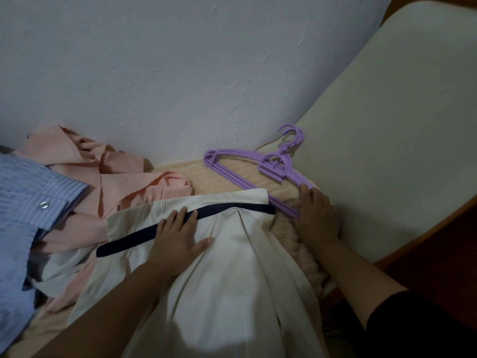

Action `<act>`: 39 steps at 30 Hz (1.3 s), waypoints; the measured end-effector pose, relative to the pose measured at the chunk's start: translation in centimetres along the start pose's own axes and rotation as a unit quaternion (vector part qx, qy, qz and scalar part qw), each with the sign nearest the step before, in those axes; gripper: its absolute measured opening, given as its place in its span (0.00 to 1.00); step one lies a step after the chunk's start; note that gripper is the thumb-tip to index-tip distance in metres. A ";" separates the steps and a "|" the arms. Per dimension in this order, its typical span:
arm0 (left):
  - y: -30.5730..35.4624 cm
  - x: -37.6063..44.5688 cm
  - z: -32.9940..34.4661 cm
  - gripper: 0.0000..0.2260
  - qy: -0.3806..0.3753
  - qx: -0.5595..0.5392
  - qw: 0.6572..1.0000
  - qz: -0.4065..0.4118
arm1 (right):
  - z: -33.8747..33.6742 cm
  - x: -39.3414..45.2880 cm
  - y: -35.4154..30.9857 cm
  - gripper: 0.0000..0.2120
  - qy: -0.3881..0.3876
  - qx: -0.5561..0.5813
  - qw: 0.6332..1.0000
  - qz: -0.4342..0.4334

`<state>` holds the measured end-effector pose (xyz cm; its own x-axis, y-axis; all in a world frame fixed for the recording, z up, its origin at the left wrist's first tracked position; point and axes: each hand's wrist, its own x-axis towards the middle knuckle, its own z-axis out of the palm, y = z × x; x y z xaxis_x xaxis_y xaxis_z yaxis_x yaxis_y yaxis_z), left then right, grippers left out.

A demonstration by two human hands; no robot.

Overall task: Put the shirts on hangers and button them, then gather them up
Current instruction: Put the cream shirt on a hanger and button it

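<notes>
Your left hand (pixel 178 236) lies flat, fingers straight, pinning the white shirt (pixel 232 275) at its collar mid-bed so it won't slide; your right hand (pixel 316 215) rests on the purple hangers (pixel 247 164) stacked at the bed's (pixel 216 177) far right corner, whether gripping I cannot tell

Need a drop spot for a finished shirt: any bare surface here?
Little. One bare strip of beige blanket between pink shirt, white shirt and purple hangers. Left side is crowded with pink and blue striped shirt.

Glossy plastic hangers (pixel 260 167), matt white cloth shirt (pixel 232 267), rough plastered wall (pixel 154 73)
</notes>
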<state>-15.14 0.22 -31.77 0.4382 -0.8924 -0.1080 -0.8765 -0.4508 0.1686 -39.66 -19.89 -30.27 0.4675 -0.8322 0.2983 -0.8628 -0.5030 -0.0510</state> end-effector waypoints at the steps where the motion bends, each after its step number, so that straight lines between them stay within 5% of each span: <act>1: 0.0 0.0 0.1 0.51 0.001 0.003 1.000 0.000 | 0.1 -0.1 -0.2 0.35 0.007 -0.018 1.000 0.007; 22: 0.5 0.0 1.3 0.46 0.018 0.033 0.999 -0.026 | 0.2 -0.2 0.5 0.35 0.041 -0.038 0.998 -0.036; 26: 0.5 0.0 1.3 0.46 0.016 0.032 0.999 -0.026 | 0.2 -0.1 0.7 0.38 -0.017 0.007 0.999 -0.033; 31: 0.5 0.0 1.3 0.47 0.019 0.030 0.999 -0.023 | -0.3 -0.1 1.2 0.38 -0.054 0.108 0.992 0.023; 39: 0.5 0.0 1.3 0.46 0.030 0.017 0.999 -0.018 | -1.3 -2.4 0.9 0.33 -0.055 0.120 0.988 0.079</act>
<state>-15.80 0.03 -32.93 0.4801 -0.8755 -0.0541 -0.8658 -0.4829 0.1315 -41.78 -18.06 -29.82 0.3600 -0.9186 0.1631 -0.8626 -0.3943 -0.3169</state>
